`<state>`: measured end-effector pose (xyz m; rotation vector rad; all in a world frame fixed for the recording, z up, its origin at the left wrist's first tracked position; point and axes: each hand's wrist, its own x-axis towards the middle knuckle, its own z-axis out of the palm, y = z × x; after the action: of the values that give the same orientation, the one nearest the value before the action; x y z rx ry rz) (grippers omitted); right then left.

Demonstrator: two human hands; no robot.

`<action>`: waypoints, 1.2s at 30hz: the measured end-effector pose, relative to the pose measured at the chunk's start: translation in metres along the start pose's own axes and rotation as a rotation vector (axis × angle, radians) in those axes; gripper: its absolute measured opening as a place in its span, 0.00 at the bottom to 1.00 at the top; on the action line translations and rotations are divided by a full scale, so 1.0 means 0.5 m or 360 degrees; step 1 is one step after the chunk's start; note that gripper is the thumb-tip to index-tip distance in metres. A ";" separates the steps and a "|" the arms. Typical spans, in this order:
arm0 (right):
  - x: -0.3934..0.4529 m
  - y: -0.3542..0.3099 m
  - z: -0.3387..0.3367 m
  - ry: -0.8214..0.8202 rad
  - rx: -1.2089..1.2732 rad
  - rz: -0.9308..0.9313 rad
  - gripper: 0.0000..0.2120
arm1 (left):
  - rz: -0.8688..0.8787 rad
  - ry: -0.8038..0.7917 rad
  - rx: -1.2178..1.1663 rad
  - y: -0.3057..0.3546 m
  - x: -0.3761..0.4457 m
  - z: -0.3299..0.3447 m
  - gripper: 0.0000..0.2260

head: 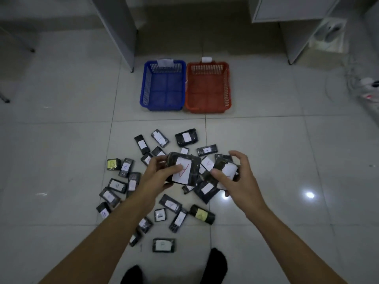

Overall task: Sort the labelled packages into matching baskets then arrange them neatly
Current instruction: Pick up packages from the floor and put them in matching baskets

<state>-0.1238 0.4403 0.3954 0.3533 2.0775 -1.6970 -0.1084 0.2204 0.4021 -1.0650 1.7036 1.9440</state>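
Note:
Several black-wrapped packages with white or yellow labels lie scattered on the tiled floor (61, 140). My left hand (158, 173) grips a large black package (185, 169) whose white label bears a red "A". My right hand (235, 177) holds a smaller black package with a white label (227, 170), thumb on its near edge and fingers curled over the far side. Both hands hover above the pile. Beyond the pile stand a blue basket (163, 85) and a red basket (208, 87) side by side, each with a white label on its far rim and nothing inside.
Grey cabinet legs (123, 37) stand behind the baskets at left and right. A power strip with cables (367, 83) lies at the far right. My two dark-socked feet (217, 265) show at the bottom edge. A yellow-labelled package (202, 214) lies near my right forearm.

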 end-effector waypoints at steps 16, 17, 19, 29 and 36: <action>0.469 -0.153 -0.280 -0.0182 -0.0214 0.0189 0.12 | 0.0040 0.0266 -0.0201 0.204 0.306 0.316 0.19; 0.506 -0.161 -0.297 -0.0210 -0.0277 0.0198 0.14 | 0.0006 0.0332 -0.0223 0.215 0.326 0.331 0.20; 0.576 -0.186 -0.330 -0.0197 -0.0388 0.0219 0.20 | -0.0022 0.0375 -0.0291 0.245 0.372 0.367 0.23; 1.119 -0.233 -0.234 -0.0624 -0.1029 -0.0288 0.20 | 0.0289 0.0722 0.0405 0.314 0.803 0.417 0.14; 1.511 0.002 -0.033 -0.1098 -0.1723 -0.0897 0.20 | 0.0185 0.0491 0.1015 0.150 1.192 0.396 0.18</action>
<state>-0.7864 0.4008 0.0340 -1.0550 2.2269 -0.5049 -0.6134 0.2644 0.0240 -1.0548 2.3665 1.1706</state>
